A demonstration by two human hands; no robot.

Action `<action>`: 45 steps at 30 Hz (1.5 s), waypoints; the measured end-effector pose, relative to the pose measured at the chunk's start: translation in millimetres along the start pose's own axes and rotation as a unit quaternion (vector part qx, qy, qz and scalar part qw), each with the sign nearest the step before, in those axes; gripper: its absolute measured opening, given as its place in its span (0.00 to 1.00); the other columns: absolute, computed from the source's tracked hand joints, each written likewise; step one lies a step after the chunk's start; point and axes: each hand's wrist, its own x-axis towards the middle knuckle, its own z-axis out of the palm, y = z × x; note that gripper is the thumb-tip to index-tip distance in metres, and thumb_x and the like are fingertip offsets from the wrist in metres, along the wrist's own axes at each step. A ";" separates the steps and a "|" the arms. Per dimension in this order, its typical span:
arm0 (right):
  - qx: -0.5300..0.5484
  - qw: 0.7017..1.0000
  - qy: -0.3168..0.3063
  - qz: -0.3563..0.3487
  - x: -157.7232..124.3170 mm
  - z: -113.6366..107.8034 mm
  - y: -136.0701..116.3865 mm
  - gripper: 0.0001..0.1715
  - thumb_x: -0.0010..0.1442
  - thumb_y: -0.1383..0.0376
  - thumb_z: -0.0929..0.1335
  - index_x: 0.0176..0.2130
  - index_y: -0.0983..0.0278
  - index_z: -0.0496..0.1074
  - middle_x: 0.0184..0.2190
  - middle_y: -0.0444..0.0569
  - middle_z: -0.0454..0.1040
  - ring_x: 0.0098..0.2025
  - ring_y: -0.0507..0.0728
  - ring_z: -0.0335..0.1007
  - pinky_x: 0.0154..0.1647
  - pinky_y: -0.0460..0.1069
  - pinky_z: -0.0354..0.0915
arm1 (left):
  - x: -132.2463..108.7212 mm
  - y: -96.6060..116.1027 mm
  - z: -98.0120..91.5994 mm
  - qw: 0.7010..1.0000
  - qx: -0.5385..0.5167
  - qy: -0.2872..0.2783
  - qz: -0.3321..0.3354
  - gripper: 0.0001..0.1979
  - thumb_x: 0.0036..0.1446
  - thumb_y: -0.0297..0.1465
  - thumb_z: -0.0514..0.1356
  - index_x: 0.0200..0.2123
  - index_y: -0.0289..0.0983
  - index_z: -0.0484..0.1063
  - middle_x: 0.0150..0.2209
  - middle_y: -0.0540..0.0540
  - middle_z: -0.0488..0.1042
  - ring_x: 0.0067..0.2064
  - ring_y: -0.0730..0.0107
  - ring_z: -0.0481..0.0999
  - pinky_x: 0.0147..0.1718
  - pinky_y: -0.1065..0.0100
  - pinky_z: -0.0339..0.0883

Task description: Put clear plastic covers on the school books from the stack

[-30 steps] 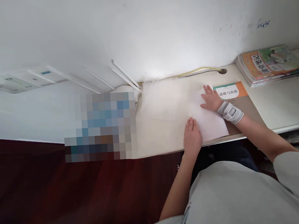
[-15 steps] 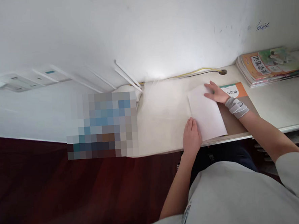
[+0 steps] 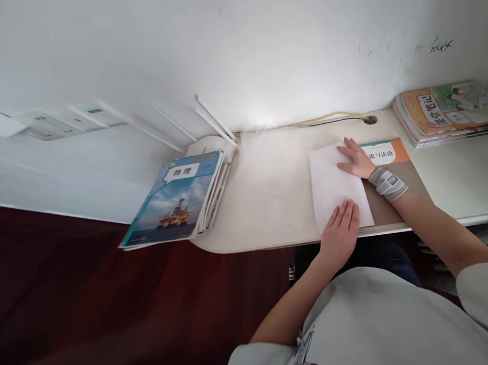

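A white sheet point(image 3: 327, 185) lies flat over the left part of a book point(image 3: 389, 193) with a brown cover and an orange corner. Near the sheet's front edge rests my left hand point(image 3: 341, 232), open, its fingers stretched out flat on the paper. My right hand point(image 3: 357, 160), with a grey wrap round its wrist, lies open across the sheet's upper right edge, fingers spread. Neither hand grips anything. What lies under the sheet is hidden.
At the desk's left end a stack of books point(image 3: 176, 195) with a blue cover juts past the edge. Another stack point(image 3: 450, 109) stands at the back right. A yellow cable point(image 3: 326, 116) runs along the wall to a round hole point(image 3: 370, 119). Thin clear film point(image 3: 259, 159) lies mid-desk.
My left hand has moved right, from beside the sheet onto it. The sheet now lies flatter and straighter. My right hand has stayed near its upper edge.
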 end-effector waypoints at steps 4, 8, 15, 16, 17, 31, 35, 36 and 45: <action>-0.047 0.998 -0.045 -0.008 -1.6 -2.3 -5.5 0.43 0.52 0.50 0.66 0.61 0.66 0.59 0.68 0.56 0.41 0.69 0.68 0.30 0.64 0.66 0.41 | -0.7 -1.6 2.4 1.000 -0.013 -0.019 -0.009 0.23 0.60 0.20 0.44 0.58 0.25 0.59 0.60 0.32 0.62 0.63 0.59 0.56 0.59 0.59 0.58; -0.082 0.995 -0.050 0.005 -1.3 0.2 -8.3 0.42 0.53 0.53 0.65 0.62 0.69 0.57 0.68 0.57 0.40 0.69 0.68 0.30 0.65 0.65 0.39 | -3.2 -2.7 3.6 0.999 -0.016 -0.010 -0.045 0.24 0.59 0.18 0.44 0.59 0.27 0.59 0.59 0.33 0.63 0.64 0.60 0.56 0.59 0.58 0.59; -0.060 0.996 -0.066 -0.014 -3.8 -3.4 -10.9 0.40 0.56 0.53 0.65 0.61 0.72 0.59 0.67 0.60 0.42 0.69 0.67 0.29 0.66 0.62 0.42 | -8.7 -5.2 1.8 0.998 -0.003 -0.012 -0.060 0.23 0.59 0.17 0.44 0.57 0.27 0.61 0.58 0.35 0.65 0.63 0.59 0.58 0.59 0.60 0.60; -0.055 0.996 -0.067 -0.018 -4.1 -4.1 -10.5 0.41 0.56 0.52 0.65 0.61 0.72 0.59 0.67 0.60 0.42 0.69 0.67 0.29 0.66 0.62 0.41 | -8.9 -5.2 1.4 0.998 -0.003 -0.014 -0.063 0.23 0.59 0.17 0.44 0.57 0.27 0.61 0.58 0.34 0.65 0.63 0.59 0.58 0.59 0.60 0.60; -0.051 0.996 -0.066 -0.022 -4.2 -4.4 -9.9 0.41 0.55 0.51 0.65 0.61 0.72 0.59 0.67 0.60 0.42 0.69 0.67 0.29 0.66 0.62 0.41 | -9.0 -4.9 1.2 0.998 -0.003 -0.017 -0.062 0.23 0.59 0.18 0.44 0.58 0.26 0.61 0.58 0.33 0.65 0.63 0.59 0.58 0.59 0.59 0.60; -0.061 0.992 -0.089 -0.070 -6.2 0.2 -5.8 0.44 0.57 0.45 0.62 0.63 0.68 0.55 0.67 0.56 0.42 0.69 0.65 0.30 0.66 0.63 0.40 | -11.3 -7.0 -2.5 0.998 0.012 0.035 -0.045 0.22 0.61 0.19 0.44 0.57 0.30 0.63 0.58 0.39 0.66 0.64 0.59 0.55 0.60 0.54 0.58; -0.067 0.995 -0.055 -0.040 -6.2 2.2 -7.2 0.45 0.58 0.44 0.59 0.64 0.68 0.52 0.68 0.57 0.41 0.69 0.66 0.30 0.66 0.64 0.40 | -12.9 -9.0 -0.7 0.997 0.000 0.019 -0.072 0.24 0.60 0.17 0.43 0.58 0.29 0.61 0.58 0.37 0.64 0.64 0.60 0.53 0.60 0.54 0.58; -0.070 0.995 -0.053 -0.038 -6.4 2.0 -7.8 0.46 0.58 0.43 0.59 0.64 0.69 0.52 0.67 0.58 0.41 0.69 0.66 0.30 0.66 0.64 0.40 | -13.7 -9.4 -0.1 0.997 -0.001 0.012 -0.073 0.24 0.59 0.17 0.43 0.58 0.28 0.61 0.58 0.36 0.64 0.64 0.59 0.54 0.59 0.55 0.59; -0.085 0.986 -0.100 -0.102 -8.5 -1.2 -7.9 0.48 0.57 0.41 0.59 0.63 0.70 0.55 0.67 0.58 0.44 0.69 0.65 0.32 0.66 0.62 0.42 | -19.0 -8.0 -2.2 0.994 0.009 -0.005 -0.106 0.26 0.58 0.17 0.43 0.60 0.30 0.59 0.59 0.35 0.64 0.64 0.59 0.55 0.59 0.53 0.58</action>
